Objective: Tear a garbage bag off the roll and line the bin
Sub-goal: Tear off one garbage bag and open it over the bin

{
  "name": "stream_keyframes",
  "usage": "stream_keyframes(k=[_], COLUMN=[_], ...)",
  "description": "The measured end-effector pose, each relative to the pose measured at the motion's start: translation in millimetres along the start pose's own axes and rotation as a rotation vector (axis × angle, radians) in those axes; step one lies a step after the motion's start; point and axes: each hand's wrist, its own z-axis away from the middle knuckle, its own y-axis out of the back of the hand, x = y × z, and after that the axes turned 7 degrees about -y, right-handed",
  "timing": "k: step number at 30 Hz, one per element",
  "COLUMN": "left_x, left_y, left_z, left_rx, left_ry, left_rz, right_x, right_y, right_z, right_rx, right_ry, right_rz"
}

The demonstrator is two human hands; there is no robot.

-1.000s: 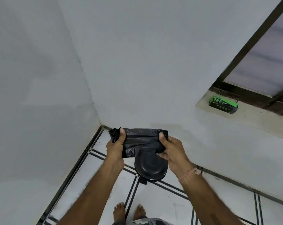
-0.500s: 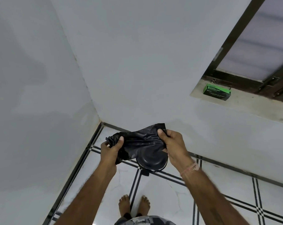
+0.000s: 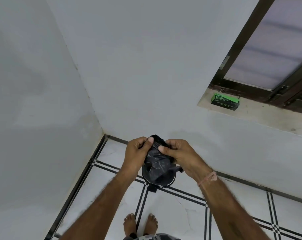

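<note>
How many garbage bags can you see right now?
1: a black bag pinched at its top by the left hand and right hand, above the bin. More may be hidden inside the green box on the window sill.

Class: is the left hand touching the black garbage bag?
Touching. The head view shows the left hand pinching the black garbage bag at its top.
</note>
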Motion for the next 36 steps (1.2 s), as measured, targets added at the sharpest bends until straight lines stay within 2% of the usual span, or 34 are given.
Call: stream_keyframes(k=[3, 15, 20, 27, 36], left_x=[0.7, 3.3, 4.7, 1.5, 0.5], left_y=[-1.4, -2.6, -5.0, -4.3, -4.9], left_z=[-0.4, 3.9, 4.9, 7.5, 9.9], left_rx=[0.038, 0.066, 0.135, 0.115, 0.105], left_ry=[0.04, 0.187, 0.208, 0.222, 0.191], left_rz=[0.076, 0.179, 0.259, 0.311, 0.312], right_x=[4.2, 15.1, 18.0, 18.9, 16.4], right_y=[5.5, 12.6, 9.3, 9.1, 7.5], right_z=[3.1, 1.8, 3.1, 4.5, 4.3], right_rx=[-0.036, 0.064, -0.042, 0.137, 0.154], right_ry=[-0.016, -0.011, 0.026, 0.095, 0.0], right_rz=[-0.026, -0.243, -0.183, -0.239, -0.517])
